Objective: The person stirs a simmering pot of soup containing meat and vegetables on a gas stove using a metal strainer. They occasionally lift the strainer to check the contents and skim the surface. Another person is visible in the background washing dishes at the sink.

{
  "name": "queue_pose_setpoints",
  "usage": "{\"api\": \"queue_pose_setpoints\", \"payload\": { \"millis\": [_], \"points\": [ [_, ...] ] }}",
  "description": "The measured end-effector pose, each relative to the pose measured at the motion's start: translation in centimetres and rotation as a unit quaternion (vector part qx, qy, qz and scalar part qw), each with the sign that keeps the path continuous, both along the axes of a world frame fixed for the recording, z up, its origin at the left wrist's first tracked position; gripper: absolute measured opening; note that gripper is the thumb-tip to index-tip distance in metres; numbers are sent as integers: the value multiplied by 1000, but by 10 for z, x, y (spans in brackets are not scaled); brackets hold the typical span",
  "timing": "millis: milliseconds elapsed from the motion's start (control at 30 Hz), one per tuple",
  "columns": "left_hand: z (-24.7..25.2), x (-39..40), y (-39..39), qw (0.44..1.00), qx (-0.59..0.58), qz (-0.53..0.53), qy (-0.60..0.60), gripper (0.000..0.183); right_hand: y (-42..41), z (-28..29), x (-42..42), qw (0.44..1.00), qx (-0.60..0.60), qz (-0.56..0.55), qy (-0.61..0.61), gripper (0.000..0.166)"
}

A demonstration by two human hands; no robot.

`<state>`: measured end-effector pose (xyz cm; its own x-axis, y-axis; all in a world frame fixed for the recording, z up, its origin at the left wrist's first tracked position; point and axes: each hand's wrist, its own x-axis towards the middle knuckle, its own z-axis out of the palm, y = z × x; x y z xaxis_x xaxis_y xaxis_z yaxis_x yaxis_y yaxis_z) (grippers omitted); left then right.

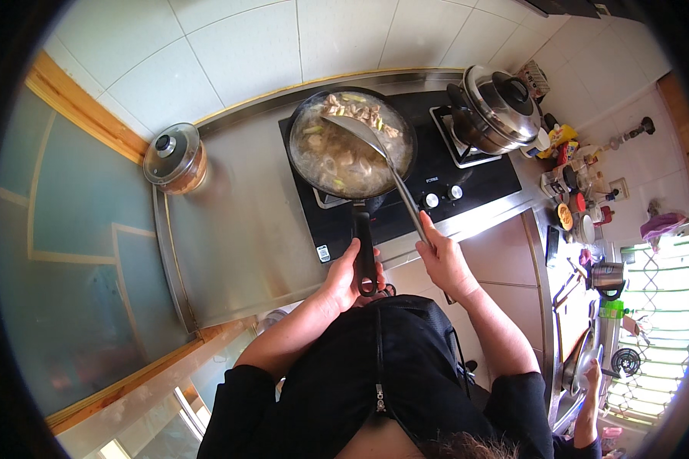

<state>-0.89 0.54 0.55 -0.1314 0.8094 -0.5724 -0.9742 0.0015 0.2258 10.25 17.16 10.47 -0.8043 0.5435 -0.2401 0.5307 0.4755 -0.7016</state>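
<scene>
My left hand (343, 274) grips the black handle of a frying pan (365, 246), which sits on the left burner of a black gas hob (465, 201). Cloudy broth (333, 152) with meat pieces (359, 112) and pale green bits fills the pan. Held in my right hand (445, 261) is the long handle of a metal spatula or ladle (373, 137). Its broad head dips into the broth, next to meat heaped at the far side. Part of the head is hidden by the liquid.
A lidded steel pot (496, 115) stands on the right burner. At the counter's left end is a glass-lidded pot (175, 160). Jars and bottles (574, 178) crowd the right corner. Another person's hand (592, 373) is over a pan by the sink, lower right.
</scene>
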Motion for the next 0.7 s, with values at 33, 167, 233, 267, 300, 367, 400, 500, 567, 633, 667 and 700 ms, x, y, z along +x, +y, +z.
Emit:
{"api": "queue_pose_setpoints", "payload": {
  "millis": [33,167,233,267,300,367,400,500,567,633,667,700],
  "points": [
    [-1,0,0,1000,1,0,1,53,4,-2,-2,1000,5,2,-5,58],
    [2,0,0,1000,4,1,2,54,23,0,-5,999,18,39,-17,58],
    [2,0,0,1000,7,4,9,54,31,10,-7,997,19,60,-48,58],
    [0,0,0,1000,10,6,15,54,36,5,-5,996,34,76,-33,58],
    [-1,0,0,1000,14,7,21,54,39,6,-5,996,38,82,-29,57],
    [-2,1,1,1000,18,8,20,54,45,9,-5,994,48,94,-20,54],
    [-2,2,1,1000,20,10,20,54,46,14,-6,993,54,105,-22,54],
    [2,2,2,1000,7,12,27,54,55,18,-3,990,63,126,-21,55],
    [1,3,2,999,3,20,32,53,59,26,-2,988,67,137,-37,56],
    [-2,4,3,999,1,27,33,53,63,33,0,985,75,151,-47,55],
    [-4,4,3,999,2,30,30,53,64,36,2,983,80,159,-50,55],
    [-5,4,3,999,2,34,28,52,66,40,4,981,85,167,-52,55]
  ]
}}
